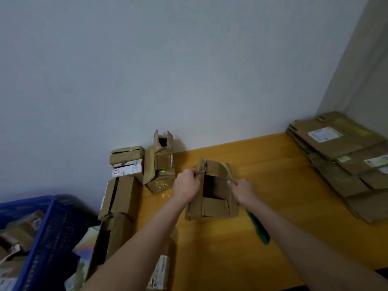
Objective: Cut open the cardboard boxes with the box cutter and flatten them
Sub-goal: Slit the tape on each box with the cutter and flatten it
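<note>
A small brown cardboard box (213, 203) lies on the yellow wooden table (279, 185), its top flaps spread and its dark inside showing. My left hand (186, 183) grips the torn left flap at the box's far corner. My right hand (242, 189) pinches the taped right flap. The green box cutter (259, 228) lies on the table just right of the box, partly hidden under my right forearm; neither hand holds it.
Several unopened and half-open boxes (126, 185) stand along the table's left side against the wall. A stack of flattened cardboard (344, 162) fills the far right corner. A blue plastic crate (45, 234) with more boxes sits lower left.
</note>
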`<state>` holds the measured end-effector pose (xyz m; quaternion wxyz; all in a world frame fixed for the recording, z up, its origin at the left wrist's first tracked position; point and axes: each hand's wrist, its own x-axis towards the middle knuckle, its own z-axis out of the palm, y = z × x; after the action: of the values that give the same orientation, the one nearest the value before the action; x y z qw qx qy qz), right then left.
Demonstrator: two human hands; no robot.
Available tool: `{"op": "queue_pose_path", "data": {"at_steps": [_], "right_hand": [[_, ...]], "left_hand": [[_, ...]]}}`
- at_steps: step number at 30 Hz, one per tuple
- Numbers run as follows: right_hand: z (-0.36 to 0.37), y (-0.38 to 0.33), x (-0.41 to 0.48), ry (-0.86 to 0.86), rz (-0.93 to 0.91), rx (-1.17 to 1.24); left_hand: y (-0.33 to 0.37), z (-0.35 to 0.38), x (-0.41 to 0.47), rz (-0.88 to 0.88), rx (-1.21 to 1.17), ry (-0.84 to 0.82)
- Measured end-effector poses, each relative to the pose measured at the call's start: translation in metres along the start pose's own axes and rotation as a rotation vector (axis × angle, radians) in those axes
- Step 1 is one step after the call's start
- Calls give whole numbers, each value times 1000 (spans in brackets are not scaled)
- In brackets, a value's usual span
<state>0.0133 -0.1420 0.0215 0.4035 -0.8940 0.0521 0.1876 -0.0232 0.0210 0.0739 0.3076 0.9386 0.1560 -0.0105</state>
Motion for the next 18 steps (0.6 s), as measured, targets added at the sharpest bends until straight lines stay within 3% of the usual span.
{"op": "queue_pose_path", "data": {"at_steps": [4, 7, 10, 13, 16, 18], "right_hand": [[-8, 1, -11, -22, 54, 351], [-12, 1, -13, -12, 53, 378], [-13, 0, -14, 17, 19, 334], [-13, -8, -15, 202, -26, 69], [-22, -18, -17, 345, -162, -546], [-31, -28, -17, 312, -247, -839]], "left_hand": [[-12, -13, 4, -59, -174, 14], [-23, -25, 3, -102, -329, -69], [-20, -29, 2, -52, -298, -132], [-11, -30, 4, 9, -233, -145], [1, -32, 4, 70, -168, -139], [11, -33, 3, 115, -113, -139]]}}
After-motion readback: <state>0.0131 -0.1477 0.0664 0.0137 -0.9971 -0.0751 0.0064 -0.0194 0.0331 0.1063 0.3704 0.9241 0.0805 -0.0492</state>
